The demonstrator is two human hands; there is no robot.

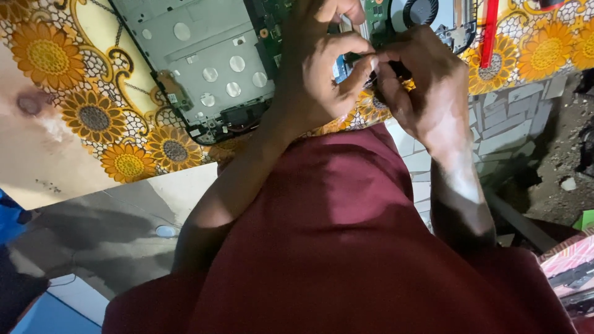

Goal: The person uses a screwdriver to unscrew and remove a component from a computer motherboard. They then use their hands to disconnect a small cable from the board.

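An opened laptop (204, 68) lies on a table covered with a sunflower-pattern cloth (93, 117). Its grey inner shell, green circuit board (272, 18) and round fan (421, 11) are exposed. My left hand (318, 74) and my right hand (427, 86) meet over the laptop's near edge. The fingertips of both pinch a small dark part (387, 69) between them. What the part is stays hidden by the fingers. A small blue piece (340, 67) shows just behind my left thumb.
A red-handled tool (489, 31) lies on the cloth to the right of the laptop. My dark red shirt (346, 247) fills the lower middle. To the right are a tiled wall face (501, 124) and rough ground; bare table wood (37, 161) is at the left.
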